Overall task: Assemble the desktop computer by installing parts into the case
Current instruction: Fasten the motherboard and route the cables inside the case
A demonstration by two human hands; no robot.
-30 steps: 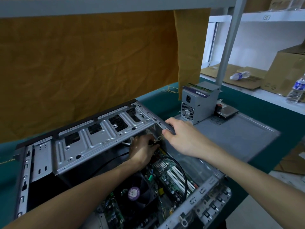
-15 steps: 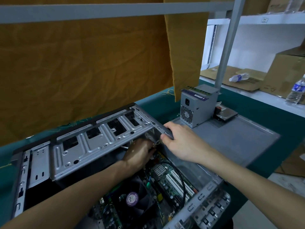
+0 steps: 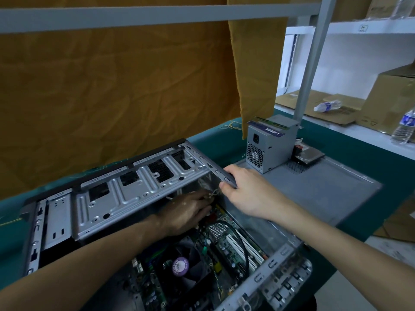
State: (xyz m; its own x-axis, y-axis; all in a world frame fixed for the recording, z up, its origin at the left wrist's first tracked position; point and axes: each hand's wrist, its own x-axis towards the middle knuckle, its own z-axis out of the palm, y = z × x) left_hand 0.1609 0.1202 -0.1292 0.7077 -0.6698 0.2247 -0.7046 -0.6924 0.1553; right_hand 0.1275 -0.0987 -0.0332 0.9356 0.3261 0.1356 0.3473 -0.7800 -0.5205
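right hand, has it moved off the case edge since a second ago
No. The right hand still grips the same corner of the case frame, at the same spot short of the power supply; only the camera shifted.

Green surface (image 3: 224,140): open case (image 3: 125,194) laid along the back edge, grey side panel (image 3: 325,189) laid flat toward the right edge, just beside it.

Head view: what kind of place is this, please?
Probably a computer assembly or repair workshop: an open case on a green bench, a loose power supply, and cardboard boxes on shelves.
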